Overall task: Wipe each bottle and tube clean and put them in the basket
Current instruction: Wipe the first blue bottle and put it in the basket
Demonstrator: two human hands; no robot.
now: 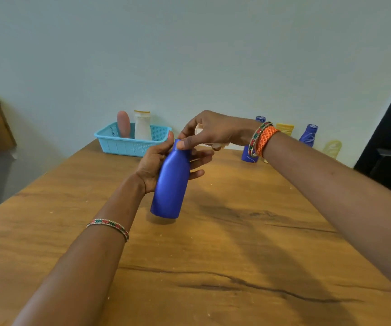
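Note:
A blue bottle (169,184) hangs tilted above the wooden table (213,255), its neck pointing away from me. My left hand (153,164) grips its upper body from the left, fingers curled round behind. My right hand (209,131) holds a crumpled cream cloth (213,144) and its thumb presses on the bottle's top. The light blue basket (121,144) stands at the table's far left edge, holding a pink tube (123,124) and a white bottle (142,125).
Against the far wall on the right stand a blue bottle (249,155) partly behind my wrist, a yellow one (285,129), another blue bottle (308,135) and a pale yellow one (333,148). A dark piece of furniture (387,147) rises at the right edge.

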